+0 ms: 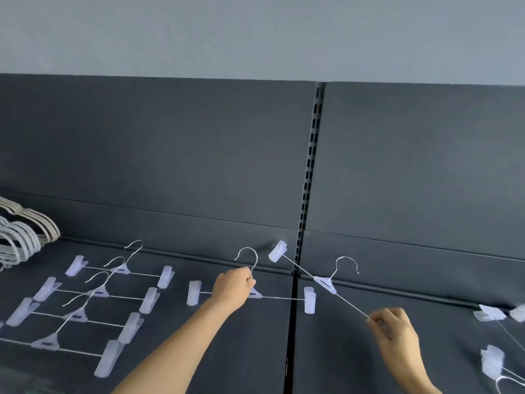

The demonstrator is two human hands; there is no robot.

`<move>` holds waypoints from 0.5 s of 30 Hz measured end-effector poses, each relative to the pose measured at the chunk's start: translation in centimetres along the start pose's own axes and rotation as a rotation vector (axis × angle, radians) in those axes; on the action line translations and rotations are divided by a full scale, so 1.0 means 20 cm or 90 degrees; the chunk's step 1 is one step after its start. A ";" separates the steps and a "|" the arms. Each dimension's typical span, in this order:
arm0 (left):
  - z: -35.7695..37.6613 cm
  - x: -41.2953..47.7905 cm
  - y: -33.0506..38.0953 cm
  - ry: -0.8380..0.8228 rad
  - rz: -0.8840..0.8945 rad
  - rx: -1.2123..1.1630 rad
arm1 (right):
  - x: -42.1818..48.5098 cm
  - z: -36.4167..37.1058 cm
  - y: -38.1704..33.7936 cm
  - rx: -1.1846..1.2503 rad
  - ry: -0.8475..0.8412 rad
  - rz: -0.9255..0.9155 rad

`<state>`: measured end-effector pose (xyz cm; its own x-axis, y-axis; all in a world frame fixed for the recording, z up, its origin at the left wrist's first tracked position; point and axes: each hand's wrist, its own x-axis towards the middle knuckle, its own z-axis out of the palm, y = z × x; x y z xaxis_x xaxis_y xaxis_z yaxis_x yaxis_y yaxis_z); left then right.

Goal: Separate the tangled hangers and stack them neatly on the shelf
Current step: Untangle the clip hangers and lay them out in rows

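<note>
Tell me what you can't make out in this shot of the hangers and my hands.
Head view only:
- Right hand covers the near clip of the tilted hanger.
- Left hand hides part of the flat hanger, where hook meets bar.
- Tangled clip hangers at the right edge are cut off; their count is unclear.
- Pile of plain hangers at the left edge is cut off and blurred.

Premises present as a shop or stockroom. Evidence: dark metal display shelf [255, 351] with back panels, divided by a slotted upright [310, 177] typical of retail gondola units; clip hangers [93, 302] laid in rows; moulded hangers [20, 237] stacked at left.
</note>
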<state>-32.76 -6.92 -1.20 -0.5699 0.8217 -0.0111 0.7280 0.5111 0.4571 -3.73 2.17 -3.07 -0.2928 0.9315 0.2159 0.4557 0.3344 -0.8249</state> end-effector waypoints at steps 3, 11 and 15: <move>0.09 0.10 0.01 -0.029 -0.005 -0.041 | 0.00 -0.02 0.00 0.006 0.045 -0.009; 0.10 0.24 -0.06 -0.129 0.006 -0.110 | -0.01 -0.02 0.02 -0.005 0.030 -0.076; 0.07 0.21 -0.12 -0.182 0.005 -0.066 | 0.01 0.03 0.01 -0.004 0.014 -0.087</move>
<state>-36.43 -4.40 -3.53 -0.4230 0.8710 -0.2499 0.6807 0.4875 0.5468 -4.21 2.24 -3.43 -0.3338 0.8801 0.3376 0.4182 0.4593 -0.7837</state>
